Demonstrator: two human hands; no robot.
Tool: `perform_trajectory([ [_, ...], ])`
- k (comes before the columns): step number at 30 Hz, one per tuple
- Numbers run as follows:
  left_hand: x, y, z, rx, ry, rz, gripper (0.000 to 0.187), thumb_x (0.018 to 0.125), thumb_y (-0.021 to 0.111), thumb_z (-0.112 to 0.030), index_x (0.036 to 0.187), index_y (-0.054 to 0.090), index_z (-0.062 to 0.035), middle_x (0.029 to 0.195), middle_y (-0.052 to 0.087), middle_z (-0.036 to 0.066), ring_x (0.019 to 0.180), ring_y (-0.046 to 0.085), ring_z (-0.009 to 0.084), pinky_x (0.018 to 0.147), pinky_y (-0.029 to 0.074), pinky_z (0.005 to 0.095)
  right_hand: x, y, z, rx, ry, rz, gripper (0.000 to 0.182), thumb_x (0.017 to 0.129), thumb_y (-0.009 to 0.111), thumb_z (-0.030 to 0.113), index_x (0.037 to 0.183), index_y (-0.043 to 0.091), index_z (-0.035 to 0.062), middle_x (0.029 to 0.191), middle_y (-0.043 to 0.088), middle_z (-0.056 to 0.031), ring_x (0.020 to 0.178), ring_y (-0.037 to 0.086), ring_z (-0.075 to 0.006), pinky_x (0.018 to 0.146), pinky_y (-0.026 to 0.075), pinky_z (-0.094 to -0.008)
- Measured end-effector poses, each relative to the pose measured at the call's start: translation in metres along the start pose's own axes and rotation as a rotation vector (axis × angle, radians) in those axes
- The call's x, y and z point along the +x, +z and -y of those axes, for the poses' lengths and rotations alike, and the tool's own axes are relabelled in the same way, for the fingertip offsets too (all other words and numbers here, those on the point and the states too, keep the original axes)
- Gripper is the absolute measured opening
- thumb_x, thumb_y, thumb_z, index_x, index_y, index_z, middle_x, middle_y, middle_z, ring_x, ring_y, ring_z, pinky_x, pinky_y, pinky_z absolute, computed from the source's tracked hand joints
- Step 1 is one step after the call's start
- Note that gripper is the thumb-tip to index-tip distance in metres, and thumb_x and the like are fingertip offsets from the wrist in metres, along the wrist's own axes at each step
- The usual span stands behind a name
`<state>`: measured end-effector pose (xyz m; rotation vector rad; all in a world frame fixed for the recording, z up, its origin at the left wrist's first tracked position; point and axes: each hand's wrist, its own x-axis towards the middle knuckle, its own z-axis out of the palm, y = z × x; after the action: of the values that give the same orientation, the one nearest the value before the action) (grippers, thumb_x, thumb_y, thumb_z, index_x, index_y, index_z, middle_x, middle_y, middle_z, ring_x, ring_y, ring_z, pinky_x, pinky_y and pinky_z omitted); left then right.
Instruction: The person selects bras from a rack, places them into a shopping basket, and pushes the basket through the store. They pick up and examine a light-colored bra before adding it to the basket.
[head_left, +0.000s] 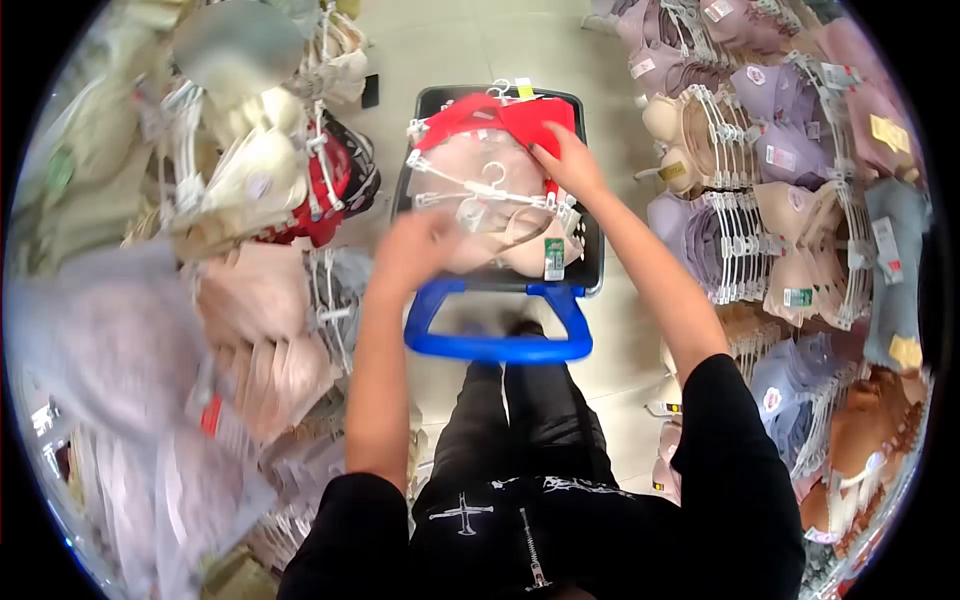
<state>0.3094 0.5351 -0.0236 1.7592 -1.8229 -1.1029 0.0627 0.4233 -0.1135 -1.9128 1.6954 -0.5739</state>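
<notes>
A dark basket (pixel 597 250) with a blue handle (pixel 500 349) stands in front of my legs, filled with bras on white hangers. My right hand (pixel 570 165) is at the basket's far right, its thumb and fingers closed on the edge of a red bra (pixel 535 115) that lies on top at the far end. Nearer to me are a pale pink bra (pixel 480 168) and a beige bra (pixel 525 250) with a green tag (pixel 554 258). Over the basket's near left side, my left hand (pixel 418 245) is smeared by motion; its fingers cannot be made out.
Racks of hanging bras line both sides. On the left hang cream bras (pixel 260 160) and pink bras (pixel 255 290); a grey-lilac garment (pixel 120 340) is blurred close by. Purple bras (pixel 785 120) and beige bras (pixel 795 235) hang on the right. Pale floor tiles (pixel 440 45) run between.
</notes>
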Motion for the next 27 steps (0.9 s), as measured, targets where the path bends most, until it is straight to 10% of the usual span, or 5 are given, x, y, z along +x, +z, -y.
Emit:
perform_trajectory([
  [3,0.129,0.013,0.04,0.093,0.129,-0.356,0.025,0.076,0.058,-0.022,0.097,0.059,-0.0094,0.088,0.058,0.015,0.08,0.057,0.0323,0.07,0.046,0.0393,0.066,0.035,-0.017,-0.118,0.0,-0.082,0.054,0.08,0.05,0.048,0.123,0.046,0.0155,0.129,0.042,-0.0124,0.119,0.037,-0.0341,0.097,0.033,-0.0413],
  [8,0.299,0.07,0.113,0.341,0.175,-0.368,0.029,0.08,0.054,-0.025,0.104,0.056,-0.009,0.099,0.056,0.011,0.089,0.055,0.0311,0.076,0.045,0.043,0.12,0.102,-0.055,-0.173,0.154,0.106,0.049,0.078,0.05,0.049,0.124,0.046,0.0302,0.137,0.031,-0.0108,0.127,0.023,-0.0404,0.097,0.016,-0.0645],
  [13,0.284,0.142,0.144,0.704,-0.041,-0.15,0.053,0.084,0.044,-0.033,0.132,0.034,-0.0129,0.138,0.029,0.011,0.128,0.025,0.0313,0.097,0.017,0.0621,0.105,0.151,-0.085,-0.198,0.083,-0.002,0.052,0.071,0.06,0.043,0.12,0.051,0.027,0.137,0.028,-0.0118,0.125,0.021,-0.0446,0.093,0.018,-0.0683],
  [22,0.304,0.164,0.167,0.731,-0.071,-0.129,0.065,0.079,0.049,-0.03,0.136,0.025,-0.0118,0.144,0.013,0.013,0.133,0.008,0.0353,0.096,0.005,0.0661,0.122,0.186,-0.108,-0.22,0.086,0.066,0.061,0.07,0.063,0.041,0.127,0.042,0.0327,0.138,0.024,-0.0135,0.125,0.019,-0.046,0.094,0.017,-0.0677],
  [27,0.338,0.138,0.15,0.702,-0.038,-0.106,0.054,0.075,0.053,-0.029,0.124,0.042,-0.0095,0.13,0.035,0.014,0.123,0.028,0.0327,0.095,0.019,0.0568,0.14,0.187,-0.114,-0.167,0.11,0.097,0.061,0.072,0.062,0.04,0.128,0.04,0.0335,0.138,0.024,-0.0137,0.125,0.02,-0.0457,0.095,0.017,-0.0658],
])
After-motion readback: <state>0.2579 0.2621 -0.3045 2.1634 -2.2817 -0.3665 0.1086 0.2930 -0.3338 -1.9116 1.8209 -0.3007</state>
